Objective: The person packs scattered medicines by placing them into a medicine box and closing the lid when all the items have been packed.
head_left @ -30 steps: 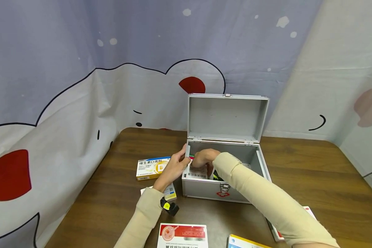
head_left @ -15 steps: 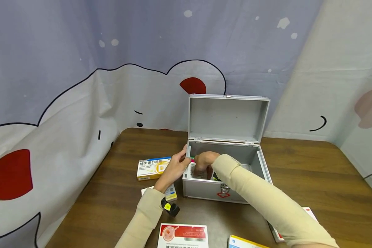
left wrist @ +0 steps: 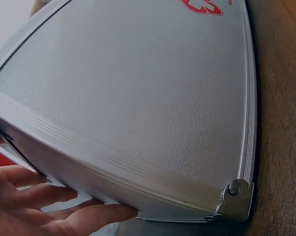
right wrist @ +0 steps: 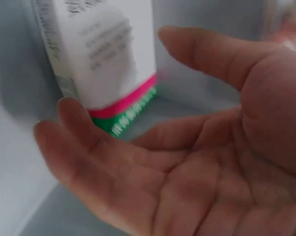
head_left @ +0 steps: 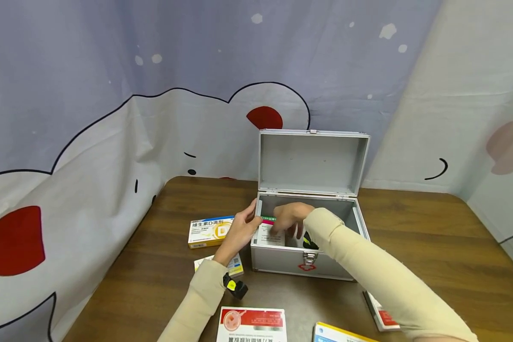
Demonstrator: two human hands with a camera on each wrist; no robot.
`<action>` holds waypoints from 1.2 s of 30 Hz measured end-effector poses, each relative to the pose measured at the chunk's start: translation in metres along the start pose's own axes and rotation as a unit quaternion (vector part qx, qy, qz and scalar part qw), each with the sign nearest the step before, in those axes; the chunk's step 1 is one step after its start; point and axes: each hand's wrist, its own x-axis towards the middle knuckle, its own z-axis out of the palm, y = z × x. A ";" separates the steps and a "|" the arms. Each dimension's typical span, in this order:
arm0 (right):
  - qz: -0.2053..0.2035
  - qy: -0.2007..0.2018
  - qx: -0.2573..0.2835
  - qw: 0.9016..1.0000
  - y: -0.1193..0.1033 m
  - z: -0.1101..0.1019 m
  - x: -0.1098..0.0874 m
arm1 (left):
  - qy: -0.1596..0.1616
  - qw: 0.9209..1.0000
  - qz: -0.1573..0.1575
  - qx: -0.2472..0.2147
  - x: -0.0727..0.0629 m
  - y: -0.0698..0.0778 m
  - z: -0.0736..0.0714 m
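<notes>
Right now the right hand (head_left: 291, 218) is reaching into the silver first-aid case (head_left: 278, 261), fingers parted and pinching nothing; whether they are touching the white medicine box (head_left: 266, 237) with its pink and green band, one cannot tell. That box is sitting inside, at the case's left end. The left hand (head_left: 241, 233) is bracing the left wall, fingers lying nearly straight outside, thumb at the rim. The person seems to be adjusting the box; guiding it by its flat faces and squaring it to the corner would probably serve best, the left hand checking any slide.

Outside, the vitamin D drops box (head_left: 207, 232) is lying left, another carton (head_left: 236, 267) nearer, partly hidden by the left wrist. A red-banded medicine box (head_left: 252, 324) and a yellow-edged carton (head_left: 339, 335) are lying near. Rightward, the right sleeve (head_left: 376, 266) is partly covering a red-and-white carton (head_left: 379, 313) and crossing the near rim, where snagging is possible. The lid (head_left: 314, 161) is standing raised, far side.
</notes>
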 end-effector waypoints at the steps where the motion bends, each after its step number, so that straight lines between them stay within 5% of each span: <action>1: -0.004 0.000 0.003 1.000 0.001 -0.004 -0.005 | 0.003 1.000 -0.002 -0.004 0.002 -0.004 0.001; 5: -0.034 -0.004 0.000 0.999 0.010 -0.021 -0.031 | 0.013 1.000 -0.006 -0.017 0.011 -0.022 0.003; 11: -0.128 0.029 -0.057 0.990 0.033 -0.044 -0.079 | 0.025 0.999 0.009 -0.024 0.014 -0.029 0.008; 17: -0.229 0.125 -0.085 0.962 0.069 -0.044 -0.114 | 0.032 0.999 0.009 -0.023 0.013 -0.028 0.008; 24: -0.276 0.263 -0.041 0.923 0.118 -0.028 -0.144 | 0.014 1.000 -0.006 -0.020 -0.003 0.006 0.002; 27: -0.274 0.314 -0.016 0.909 0.139 -0.016 -0.149 | 0.015 1.000 -0.002 -0.021 -0.004 0.005 0.003; 32: -0.238 0.332 0.047 0.912 0.170 0.010 -0.151 | 0.017 1.000 0.000 -0.022 -0.005 0.005 0.003; 36: -0.225 0.301 0.018 0.926 0.190 0.032 -0.157 | 0.013 1.000 -0.008 -0.028 -0.007 0.005 0.003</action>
